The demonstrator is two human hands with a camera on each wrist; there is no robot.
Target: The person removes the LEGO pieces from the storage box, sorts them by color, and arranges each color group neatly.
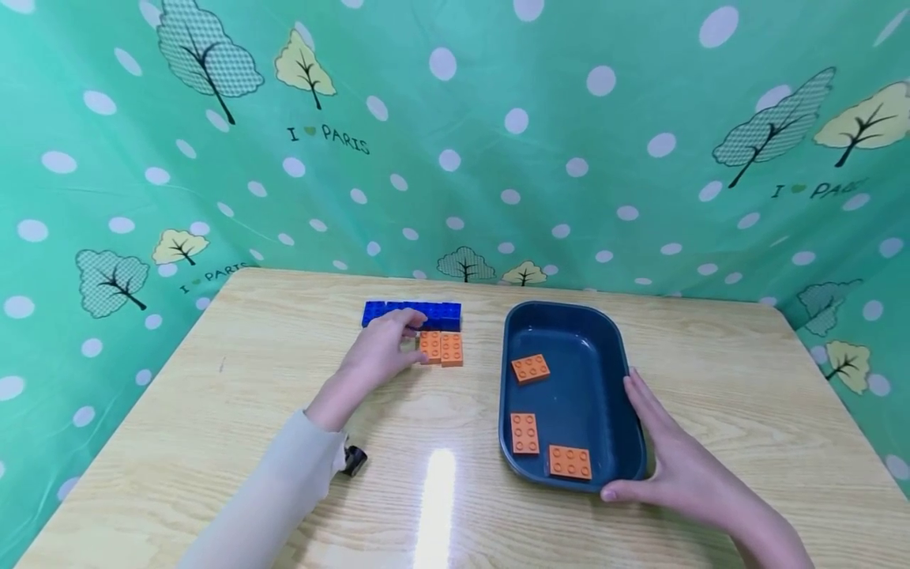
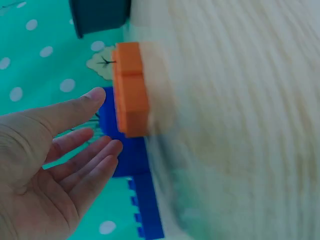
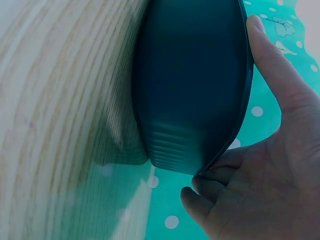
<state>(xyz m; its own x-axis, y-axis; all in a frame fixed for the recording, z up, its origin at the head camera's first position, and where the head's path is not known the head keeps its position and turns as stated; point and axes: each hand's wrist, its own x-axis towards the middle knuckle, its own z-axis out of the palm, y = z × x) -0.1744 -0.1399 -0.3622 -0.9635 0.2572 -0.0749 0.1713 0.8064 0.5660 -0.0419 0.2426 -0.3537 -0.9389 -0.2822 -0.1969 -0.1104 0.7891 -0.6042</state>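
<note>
My left hand reaches over the table with thumb and fingers apart and nothing between them. Its fingertips are right by two orange toy bricks lying side by side. Behind these runs a row of blue toy bricks, partly covered by the fingers. In the left wrist view, the thumb is close to the orange bricks. My right hand grips the near right corner of a dark blue tray, thumb at the front rim and fingers along the side. Three orange bricks lie inside the tray.
The wooden table ends at the back against a green polka-dot cloth. A small black object shows beside the left sleeve. Light glares off the table's front middle.
</note>
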